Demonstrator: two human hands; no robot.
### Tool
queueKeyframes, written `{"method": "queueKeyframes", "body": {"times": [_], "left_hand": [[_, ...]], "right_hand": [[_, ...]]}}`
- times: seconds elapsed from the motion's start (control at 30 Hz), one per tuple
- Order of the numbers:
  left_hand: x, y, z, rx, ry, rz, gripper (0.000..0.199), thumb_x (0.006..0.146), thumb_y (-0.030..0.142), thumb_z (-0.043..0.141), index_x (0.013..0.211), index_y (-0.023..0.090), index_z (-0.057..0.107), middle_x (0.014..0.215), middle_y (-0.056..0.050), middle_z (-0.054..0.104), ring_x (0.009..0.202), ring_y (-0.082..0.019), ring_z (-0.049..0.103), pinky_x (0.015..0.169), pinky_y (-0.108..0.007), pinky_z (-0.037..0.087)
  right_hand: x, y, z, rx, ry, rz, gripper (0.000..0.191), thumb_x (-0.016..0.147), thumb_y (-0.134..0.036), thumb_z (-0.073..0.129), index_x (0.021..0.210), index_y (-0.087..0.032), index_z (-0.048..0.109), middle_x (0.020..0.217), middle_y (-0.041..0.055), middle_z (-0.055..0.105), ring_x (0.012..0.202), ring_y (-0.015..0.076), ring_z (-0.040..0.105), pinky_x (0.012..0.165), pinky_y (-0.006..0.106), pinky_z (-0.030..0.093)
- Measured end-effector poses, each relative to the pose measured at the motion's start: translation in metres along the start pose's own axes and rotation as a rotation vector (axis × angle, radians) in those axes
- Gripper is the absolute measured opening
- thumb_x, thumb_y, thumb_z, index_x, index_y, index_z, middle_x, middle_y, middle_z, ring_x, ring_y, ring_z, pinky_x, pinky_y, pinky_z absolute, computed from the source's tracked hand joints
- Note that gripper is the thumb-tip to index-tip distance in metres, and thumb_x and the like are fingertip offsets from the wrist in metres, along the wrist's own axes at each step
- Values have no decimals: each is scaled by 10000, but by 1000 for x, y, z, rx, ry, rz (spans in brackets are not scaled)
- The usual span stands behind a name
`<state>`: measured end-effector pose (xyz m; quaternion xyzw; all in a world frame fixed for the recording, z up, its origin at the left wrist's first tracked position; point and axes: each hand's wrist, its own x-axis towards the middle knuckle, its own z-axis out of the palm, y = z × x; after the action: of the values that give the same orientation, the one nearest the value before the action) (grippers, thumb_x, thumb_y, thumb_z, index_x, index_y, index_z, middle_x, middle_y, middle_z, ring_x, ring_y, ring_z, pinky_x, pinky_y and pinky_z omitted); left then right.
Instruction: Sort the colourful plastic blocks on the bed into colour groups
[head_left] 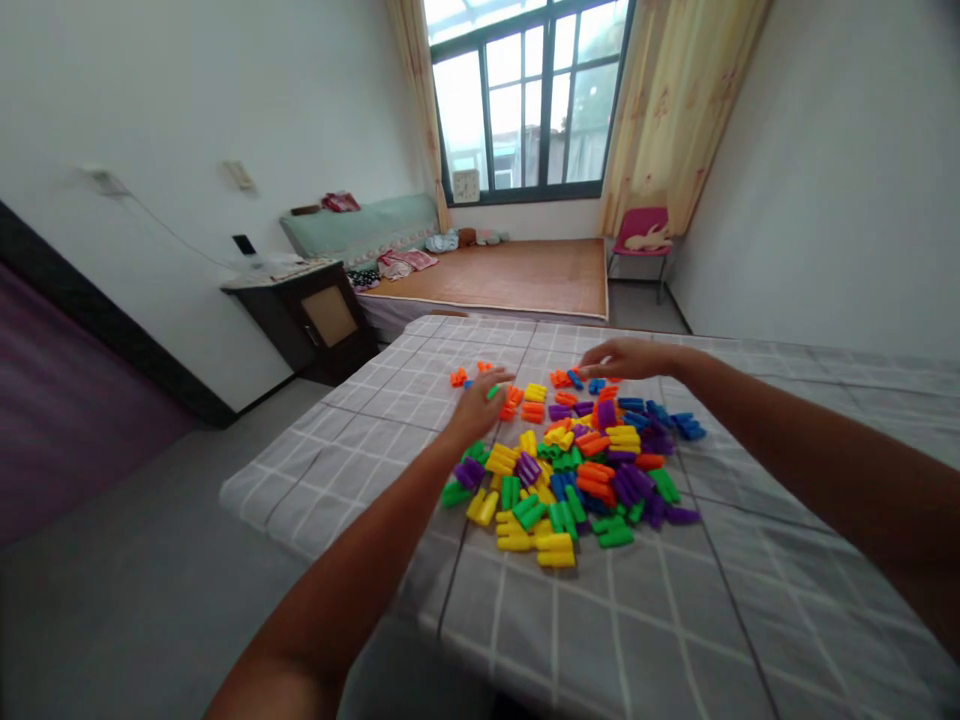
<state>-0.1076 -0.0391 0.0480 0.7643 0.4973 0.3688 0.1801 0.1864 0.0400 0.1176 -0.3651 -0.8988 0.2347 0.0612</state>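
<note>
Many plastic building pieces with tube-like prongs lie in a loose pile (570, 470) on a grey checked cloth, in yellow, green, purple, blue and orange. My left hand (476, 405) is at the pile's far left side, its fingers closed around a small green building piece (493, 392). Orange pieces (511, 403) lie just right of it. My right hand (630, 357) reaches over the far side of the pile, palm down, fingers loosely bent and apart. Beneath its fingertips are an orange piece (559, 379) and a blue piece (575, 380); whether they touch is unclear.
The grey checked cloth (337, 470) covers the broad surface under the pile. Beyond it stands a bed with a brown mat (517, 275). A dark cabinet (322, 320) is at the left, a pink chair (641, 230) at the back right, below the window (532, 110).
</note>
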Motion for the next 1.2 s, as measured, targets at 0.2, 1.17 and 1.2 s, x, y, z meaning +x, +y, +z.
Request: {"method": "queueKeyframes", "body": {"times": [0.2, 1.17, 1.2], "left_hand": [[-38, -124, -72, 690, -54, -508, 508, 930, 450, 381, 1375, 226, 480, 1504, -119, 382, 1390, -295, 328, 1126, -509, 266], [26, -186, -75, 747, -204, -430, 668, 907, 620, 191, 1488, 306, 291, 1586, -61, 219, 1440, -323, 197, 1116, -570, 187], [28, -187, -76, 740, -202, -427, 668, 906, 620, 195, 1488, 307, 293, 1586, -60, 218, 1440, -323, 196, 1116, -571, 183]], "right_hand": [[61, -127, 94, -68, 21, -592, 427, 928, -509, 437, 1191, -253, 654, 1253, 76, 624, 1177, 226, 522, 1007, 383, 370], [76, -32, 54, -231, 118, 130, 481, 961, -514, 339, 1118, -214, 681, 1115, 100, 688, 1013, 246, 610, 890, 345, 424], [94, -33, 57, -243, 123, 123, 466, 965, -498, 343, 1174, -225, 657, 1196, 95, 659, 1083, 252, 585, 932, 360, 413]]}}
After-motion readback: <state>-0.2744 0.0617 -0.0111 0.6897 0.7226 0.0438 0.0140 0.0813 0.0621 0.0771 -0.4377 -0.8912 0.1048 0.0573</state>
